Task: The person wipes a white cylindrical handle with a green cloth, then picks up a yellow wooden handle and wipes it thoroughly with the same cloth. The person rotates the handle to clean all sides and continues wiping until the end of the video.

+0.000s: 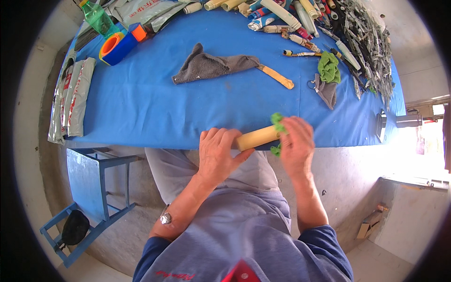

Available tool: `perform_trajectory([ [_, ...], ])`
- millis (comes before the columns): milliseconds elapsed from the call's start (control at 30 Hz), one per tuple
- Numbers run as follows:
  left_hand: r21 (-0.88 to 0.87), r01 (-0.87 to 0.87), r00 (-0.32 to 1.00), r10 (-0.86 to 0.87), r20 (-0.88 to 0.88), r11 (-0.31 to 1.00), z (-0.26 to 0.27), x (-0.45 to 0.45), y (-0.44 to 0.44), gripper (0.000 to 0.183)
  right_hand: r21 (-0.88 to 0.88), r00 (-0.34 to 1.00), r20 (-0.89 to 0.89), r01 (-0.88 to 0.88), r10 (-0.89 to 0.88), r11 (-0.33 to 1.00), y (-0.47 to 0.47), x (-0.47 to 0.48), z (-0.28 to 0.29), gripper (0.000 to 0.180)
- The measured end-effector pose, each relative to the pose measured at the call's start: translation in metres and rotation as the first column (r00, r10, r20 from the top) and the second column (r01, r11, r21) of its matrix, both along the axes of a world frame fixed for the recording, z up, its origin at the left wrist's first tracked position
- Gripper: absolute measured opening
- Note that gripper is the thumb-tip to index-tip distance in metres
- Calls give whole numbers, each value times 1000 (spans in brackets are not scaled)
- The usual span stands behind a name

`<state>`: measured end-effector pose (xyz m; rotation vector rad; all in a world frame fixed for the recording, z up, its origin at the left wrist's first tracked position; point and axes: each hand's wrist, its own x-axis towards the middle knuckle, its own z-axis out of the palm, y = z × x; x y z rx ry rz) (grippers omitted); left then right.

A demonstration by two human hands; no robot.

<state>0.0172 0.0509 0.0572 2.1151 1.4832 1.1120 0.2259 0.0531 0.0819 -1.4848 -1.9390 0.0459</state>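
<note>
My left hand [220, 151] grips one end of a pale yellow tube [259, 136] at the front edge of the blue-covered table. At the tube's other end, my right hand [297, 144] holds a bright green cloth [277, 121] against it; the fingers are slightly blurred. Beyond my hands lies a crumpled grey cloth [218, 66], touching a wooden-handled tool [276, 75] whose other end is hidden by the cloth. A second green cloth [328, 67] rests on a small grey cloth [327, 91] farther to the right.
Tubes [282, 14] and a heap of grey strips [375, 53] fill the back right. A blue tape dispenser [121, 47], a green bottle [98, 19] and folded plastic bags [79, 97] lie on the left. A blue chair [86, 183] stands left of my legs.
</note>
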Motion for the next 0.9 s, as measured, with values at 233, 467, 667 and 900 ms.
perform_trajectory([
  [233,-11,-7,1000,7,3,1000,3,1,1,42,-19,987,-160,20,-23,1000,-3,-12,-5,22],
  [467,-28,3,997,-5,-81,1000,8,3,-1,41,58,998,-15,-63,64,996,-20,-17,-3,20],
  [667,5,-2,997,2,-81,1000,1,2,-2,41,44,992,-53,116,-114,992,-14,8,-9,22],
  [900,18,25,995,-23,-100,1000,0,1,-2,42,-31,975,-85,-209,206,977,-22,-53,8,22],
])
